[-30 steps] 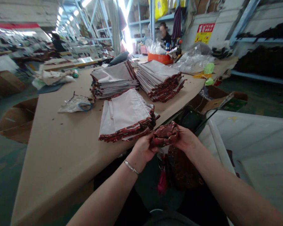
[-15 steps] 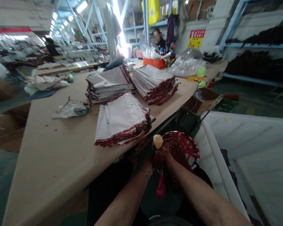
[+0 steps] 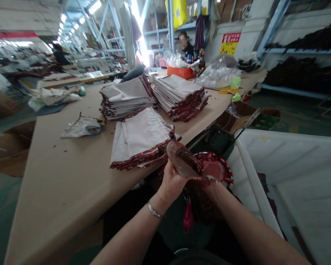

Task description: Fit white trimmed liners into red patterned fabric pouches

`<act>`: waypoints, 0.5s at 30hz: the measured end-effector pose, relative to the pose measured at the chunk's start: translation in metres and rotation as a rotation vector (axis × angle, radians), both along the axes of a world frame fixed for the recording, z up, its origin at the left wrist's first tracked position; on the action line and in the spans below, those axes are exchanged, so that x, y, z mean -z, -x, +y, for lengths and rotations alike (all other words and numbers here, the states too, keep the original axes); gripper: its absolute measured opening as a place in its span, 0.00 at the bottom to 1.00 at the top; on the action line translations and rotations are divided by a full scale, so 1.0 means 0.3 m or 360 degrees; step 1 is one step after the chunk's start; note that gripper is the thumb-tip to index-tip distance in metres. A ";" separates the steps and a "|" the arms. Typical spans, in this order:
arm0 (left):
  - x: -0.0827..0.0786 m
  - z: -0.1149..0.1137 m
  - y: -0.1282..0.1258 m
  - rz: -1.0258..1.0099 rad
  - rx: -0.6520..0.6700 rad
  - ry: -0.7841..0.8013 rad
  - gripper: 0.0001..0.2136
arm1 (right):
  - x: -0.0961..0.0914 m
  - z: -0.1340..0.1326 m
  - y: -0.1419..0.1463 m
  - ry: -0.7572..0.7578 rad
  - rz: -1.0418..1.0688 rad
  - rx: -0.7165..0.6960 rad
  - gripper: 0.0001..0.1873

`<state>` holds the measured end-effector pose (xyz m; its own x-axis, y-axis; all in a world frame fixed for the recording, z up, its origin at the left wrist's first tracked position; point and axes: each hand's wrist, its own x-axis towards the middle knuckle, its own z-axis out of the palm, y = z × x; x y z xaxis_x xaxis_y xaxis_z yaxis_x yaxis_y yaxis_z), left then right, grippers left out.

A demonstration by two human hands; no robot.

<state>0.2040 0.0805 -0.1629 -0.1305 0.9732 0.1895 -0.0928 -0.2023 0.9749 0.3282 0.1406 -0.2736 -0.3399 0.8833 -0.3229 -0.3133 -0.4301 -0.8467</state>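
Note:
My left hand [image 3: 171, 183] is closed on a dark red patterned fabric piece [image 3: 185, 164] that it holds up just off the table's near edge. My right hand [image 3: 213, 180] is mostly hidden behind the same fabric and grips its right part. More of the red fabric hangs down below the hands with a pink tassel [image 3: 187, 219]. A red openwork basket [image 3: 220, 167] sits right behind the hands. A low stack of folded white-lined fabric pieces [image 3: 142, 141] lies on the table [image 3: 60, 176] just left of my hands.
Two taller stacks of the same folded pieces [image 3: 128, 97] [image 3: 180, 95] stand farther back. A crumpled plastic bag [image 3: 82, 127] lies at left. A big white bin [image 3: 292, 173] fills the right side. A person [image 3: 186, 44] sits at the table's far end beside an orange tray [image 3: 181, 71].
My hands rose from below the table edge and now lift the red fabric higher. The pale round knob seen half a second ago is covered by the fabric.

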 end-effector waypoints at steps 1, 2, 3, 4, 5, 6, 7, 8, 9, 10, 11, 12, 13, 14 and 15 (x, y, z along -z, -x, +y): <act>0.010 0.010 -0.002 0.0011 0.0034 0.0046 0.31 | 0.011 -0.004 -0.011 0.0065 -0.0003 0.0013 0.11; 0.031 0.015 -0.003 0.0046 0.0073 0.0124 0.30 | 0.026 -0.016 -0.019 0.0157 -0.0005 0.0011 0.11; 0.060 0.013 -0.001 0.0099 0.0113 0.0212 0.30 | 0.044 -0.035 -0.025 0.0249 -0.0009 -0.0001 0.10; 0.093 0.007 0.002 0.0161 0.0151 0.0288 0.30 | 0.062 -0.059 -0.025 0.0323 -0.0016 -0.0024 0.10; 0.127 -0.002 0.008 0.0217 0.0169 0.0340 0.31 | 0.079 -0.083 -0.022 0.0381 -0.0021 -0.0050 0.10; 0.158 -0.012 0.014 0.0258 0.0166 0.0362 0.32 | 0.094 -0.106 -0.015 0.0423 -0.0020 -0.0073 0.10; 0.182 -0.020 0.022 0.0272 0.0140 0.0349 0.32 | 0.106 -0.125 -0.007 0.0446 -0.0016 -0.0087 0.11; 0.200 -0.024 0.029 0.0256 0.0096 0.0322 0.32 | 0.115 -0.137 0.001 0.0455 -0.0013 -0.0088 0.11; 0.210 -0.025 0.037 0.0224 0.0046 0.0298 0.30 | 0.122 -0.143 0.006 0.0455 -0.0017 -0.0079 0.12; 0.214 -0.021 0.046 0.0187 -0.0005 0.0281 0.27 | 0.128 -0.144 0.008 0.0449 -0.0029 -0.0065 0.12; 0.213 -0.014 0.054 0.0150 -0.0056 0.0273 0.24 | 0.134 -0.140 0.005 0.0442 -0.0052 -0.0049 0.12; 0.209 -0.007 0.062 0.0114 -0.0099 0.0273 0.21 | 0.141 -0.133 -0.002 0.0435 -0.0082 -0.0034 0.12; 0.204 -0.002 0.070 0.0077 -0.0135 0.0284 0.18 | 0.150 -0.125 -0.013 0.0426 -0.0115 -0.0022 0.12; 0.199 0.000 0.078 0.0045 -0.0155 0.0314 0.17 | 0.159 -0.118 -0.026 0.0417 -0.0151 -0.0013 0.13; 0.195 -0.004 0.085 0.0012 -0.0162 0.0357 0.16 | 0.168 -0.111 -0.040 0.0402 -0.0188 -0.0004 0.13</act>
